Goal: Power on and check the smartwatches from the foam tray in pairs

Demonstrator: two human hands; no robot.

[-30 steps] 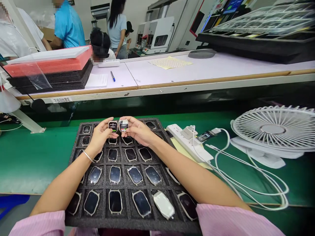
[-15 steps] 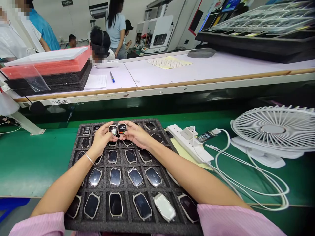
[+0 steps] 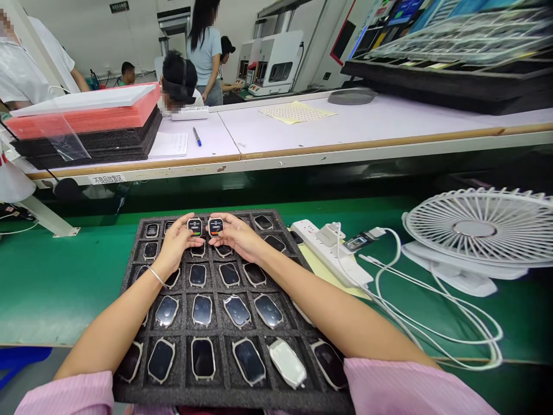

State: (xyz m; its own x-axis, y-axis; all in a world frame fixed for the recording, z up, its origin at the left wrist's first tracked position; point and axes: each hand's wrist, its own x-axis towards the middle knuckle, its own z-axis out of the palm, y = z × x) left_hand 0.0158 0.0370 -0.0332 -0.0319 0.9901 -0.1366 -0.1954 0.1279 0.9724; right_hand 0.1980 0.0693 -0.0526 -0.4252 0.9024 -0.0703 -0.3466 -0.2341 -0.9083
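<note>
My left hand [image 3: 176,242] grips a smartwatch body [image 3: 194,227] without a strap, its screen lit. In my right hand [image 3: 235,235] is a second lit smartwatch body [image 3: 215,226], showing red at the bottom of its screen. Both are held upright, a small gap apart, above the far rows of a black foam tray [image 3: 181,344]. Smartwatch bodies lie in the tray's compartments, mostly dark-screened and face up; one in the near row [image 3: 287,363] shows a white face. My forearms hide some compartments.
Right of the tray are a white power strip [image 3: 309,230], looped white cables [image 3: 458,311] and a white fan [image 3: 475,230]. A raised shelf [image 3: 242,135] runs behind, bearing foam stacks [image 3: 86,124] and black trays [image 3: 432,80]. People sit and stand beyond it.
The watch in my left hand has shifted slightly left, widening the gap between the two. Its screen now shows a text display with green at the bottom. My right hand has barely moved.
</note>
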